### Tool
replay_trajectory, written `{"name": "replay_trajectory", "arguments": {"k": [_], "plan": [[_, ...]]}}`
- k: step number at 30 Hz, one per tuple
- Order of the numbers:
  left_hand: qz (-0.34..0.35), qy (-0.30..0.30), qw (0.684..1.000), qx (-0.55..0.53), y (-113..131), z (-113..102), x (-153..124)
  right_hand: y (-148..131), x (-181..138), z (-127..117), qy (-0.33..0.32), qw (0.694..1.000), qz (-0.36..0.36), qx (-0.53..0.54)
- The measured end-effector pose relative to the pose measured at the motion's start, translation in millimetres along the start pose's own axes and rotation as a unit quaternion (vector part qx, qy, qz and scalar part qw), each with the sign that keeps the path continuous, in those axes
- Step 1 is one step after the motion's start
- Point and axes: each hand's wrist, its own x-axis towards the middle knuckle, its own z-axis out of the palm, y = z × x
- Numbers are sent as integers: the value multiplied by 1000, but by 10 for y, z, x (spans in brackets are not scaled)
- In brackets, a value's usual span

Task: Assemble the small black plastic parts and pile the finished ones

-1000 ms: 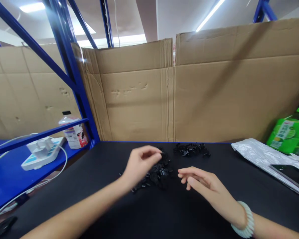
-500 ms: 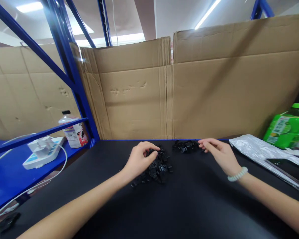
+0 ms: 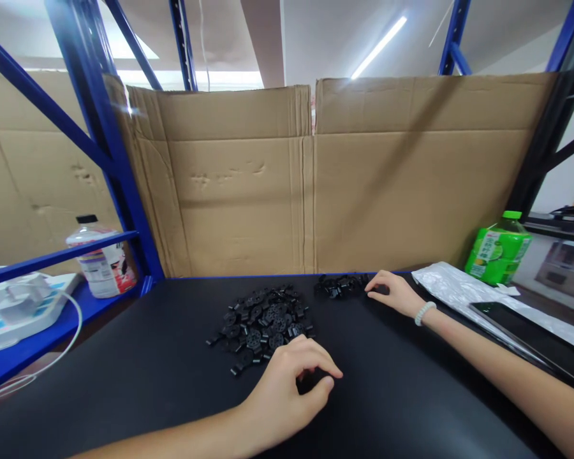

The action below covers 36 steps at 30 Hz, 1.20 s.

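A heap of small black plastic parts [image 3: 263,322], some round and perforated, lies on the black tabletop [image 3: 182,389]. Just in front of its right edge is my left hand [image 3: 291,386], its fingers curved and a small gap between thumb and index fingertip. Nothing shows in that gap. A smaller pile of black parts [image 3: 339,285] sits further back, to the right of the heap. At the right end of this pile rests my right hand [image 3: 395,292], wearing a pale beaded bracelet [image 3: 425,313]. Its thumb and index finger are slightly apart, with nothing visible between them.
Cardboard panels [image 3: 239,197] stand along the back edge. On the right lie a silvery plastic bag [image 3: 440,280] and a phone [image 3: 530,331], near a green bottle [image 3: 500,252]. A blue shelf on the left carries a power strip [image 3: 62,287] and a labelled bottle [image 3: 105,264].
My left hand has come off the heap, moving toward me and to the right. My right hand remains beside the smaller pile, its fingers lower. The camera view has shifted right.
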Motion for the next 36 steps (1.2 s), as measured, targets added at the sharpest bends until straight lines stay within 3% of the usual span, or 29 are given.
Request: {"name": "replay_trajectory", "arguments": {"k": [4, 10, 12, 14, 16, 19, 25, 27, 31, 33, 36], "plan": [[-29, 23, 999, -29, 5, 11, -12, -194, -70, 19, -2, 998, 20, 55], [-112, 63, 975, -179, -56, 20, 31, -785, -331, 192, -55, 976, 52, 204], [-132, 77, 964, -215, -76, 33, 37, -933, -419, 283, -93, 925, 97, 356], [-143, 88, 954, -247, -84, 41, 36, -1027, -500, 376, -145, 845, 138, 496], [-141, 89, 947, -274, -79, 37, 34, -1078, -570, 466, -190, 783, 159, 571], [-129, 97, 944, -286, -54, 22, 32, -1110, -649, 581, -211, 744, 186, 606], [-99, 126, 970, -181, -15, 4, 34, -1200, -761, 632, -220, 754, 211, 582], [-92, 121, 977, -152, -24, 8, 36, -1240, -786, 608, -217, 782, 187, 554], [-104, 103, 980, -138, -51, 22, 31, -1278, -788, 583, -184, 881, 137, 414], [-115, 121, 973, -159, -57, 26, 27, -1284, -774, 583, -169, 896, 138, 386], [-147, 132, 958, -208, -49, 19, 31, -1297, -758, 583, -154, 890, 140, 406]]}}
